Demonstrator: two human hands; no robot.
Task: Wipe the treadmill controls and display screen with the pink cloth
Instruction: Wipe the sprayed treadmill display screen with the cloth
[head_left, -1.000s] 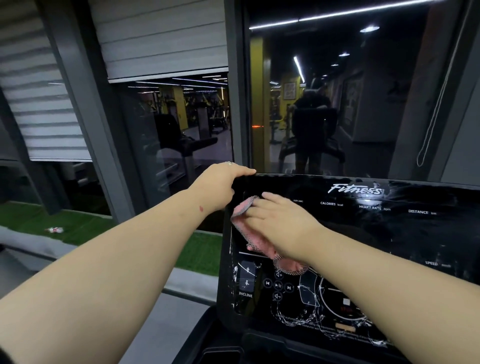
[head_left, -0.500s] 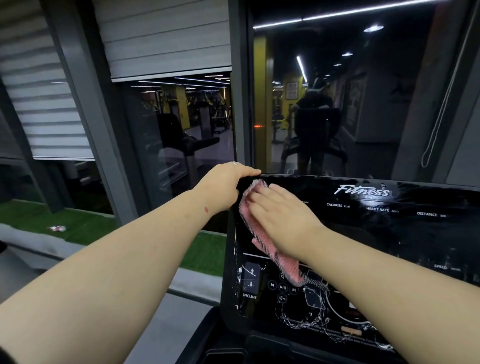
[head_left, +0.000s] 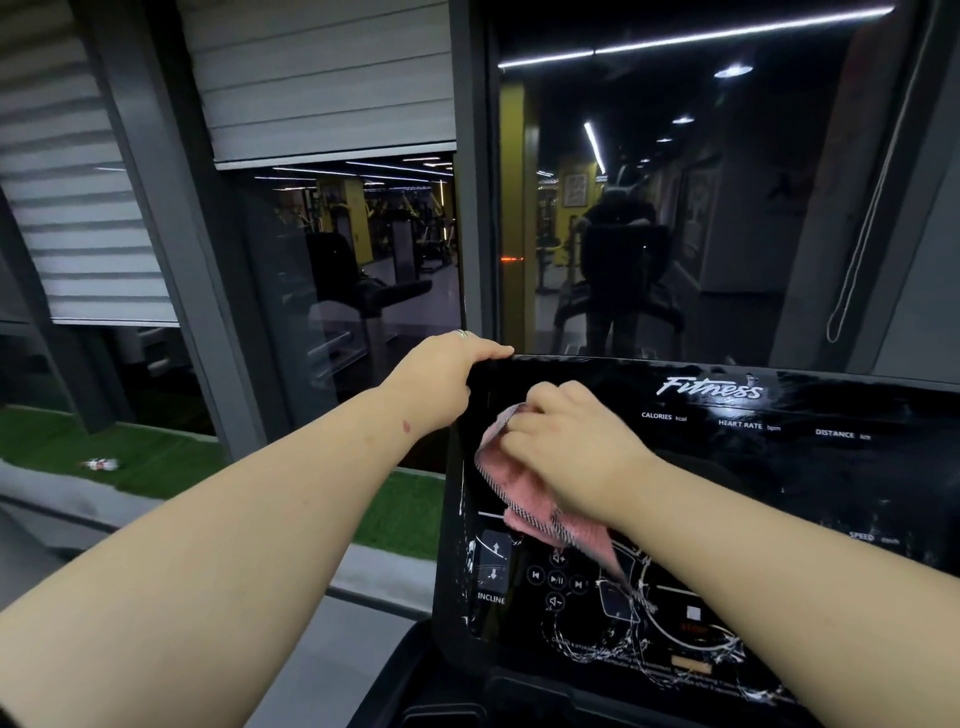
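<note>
My left hand (head_left: 441, 382) grips the top-left corner of the console (head_left: 779, 467) to steady it; my right hand (head_left: 566, 447), fingers curled, holds the pink cloth (head_left: 524, 499) against the display's upper left; next, I judge, comes sweeping down over the INCLINE buttons (head_left: 492, 569).

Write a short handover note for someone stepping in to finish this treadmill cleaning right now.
Left hand grips the top left corner of the treadmill console, steadying it.
Right hand, fingers curled, holds the pink cloth against the upper left of the display.
Done: cannot tell how much has been wiped.
Left: white streaks on the controls round the INCLINE buttons and lower dial; right side of the display.
</note>
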